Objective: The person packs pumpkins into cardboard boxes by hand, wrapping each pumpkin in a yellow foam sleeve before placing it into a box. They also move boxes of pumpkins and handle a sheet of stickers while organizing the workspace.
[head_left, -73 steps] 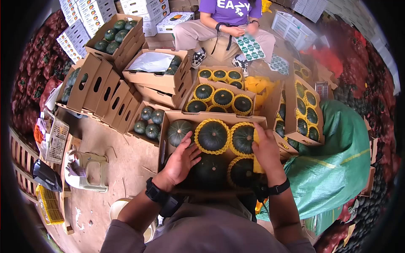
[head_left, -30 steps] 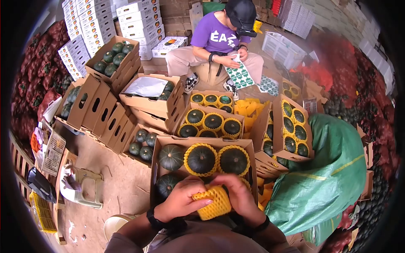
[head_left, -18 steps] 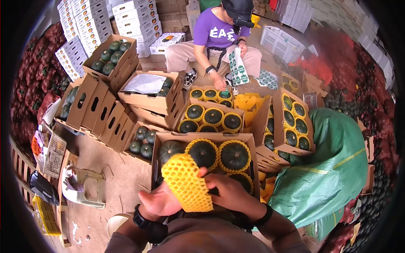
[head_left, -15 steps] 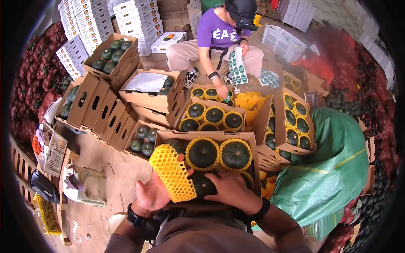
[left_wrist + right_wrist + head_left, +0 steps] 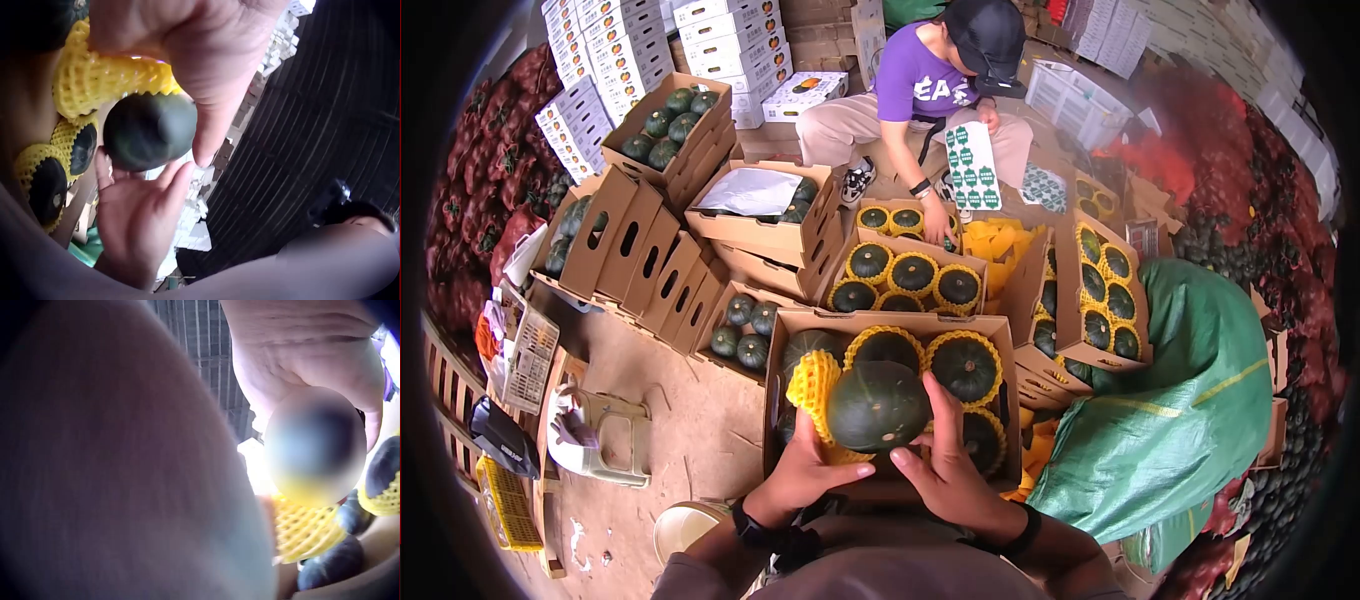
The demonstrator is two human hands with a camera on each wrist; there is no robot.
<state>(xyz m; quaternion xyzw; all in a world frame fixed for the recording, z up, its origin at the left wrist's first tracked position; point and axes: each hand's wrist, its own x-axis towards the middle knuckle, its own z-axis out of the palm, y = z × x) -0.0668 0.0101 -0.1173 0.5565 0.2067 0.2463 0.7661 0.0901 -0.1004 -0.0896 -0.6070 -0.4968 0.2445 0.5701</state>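
Observation:
Over the open box in front of me, both hands hold a dark green pumpkin (image 5: 880, 405) together with a yellow foam net sleeve (image 5: 812, 382). My left hand (image 5: 808, 478) grips the sleeve, which is spread along the pumpkin's left side. My right hand (image 5: 962, 488) holds the pumpkin from the right, thumb at the near side and fingers along its flank. In the left wrist view the sleeve (image 5: 106, 87) sits against the pumpkin (image 5: 147, 140); part of the sleeve is hidden behind the left hand (image 5: 206, 44). Blur covers the pumpkin in the right wrist view, under the right hand (image 5: 306, 356).
The cardboard box (image 5: 990, 325) below holds several pumpkins, some in yellow nets. More packed boxes (image 5: 975, 262) stand just beyond. A green sack (image 5: 1190, 400) bulges at the right, and a stool (image 5: 615, 440) stands left. Ahead sits a person (image 5: 920, 90) with a sticker sheet (image 5: 972, 170).
The right hand fetched a folded net sleeve, and the two hands opened it. It then took a pumpkin from the box and lifted it against the sleeve in the left hand.

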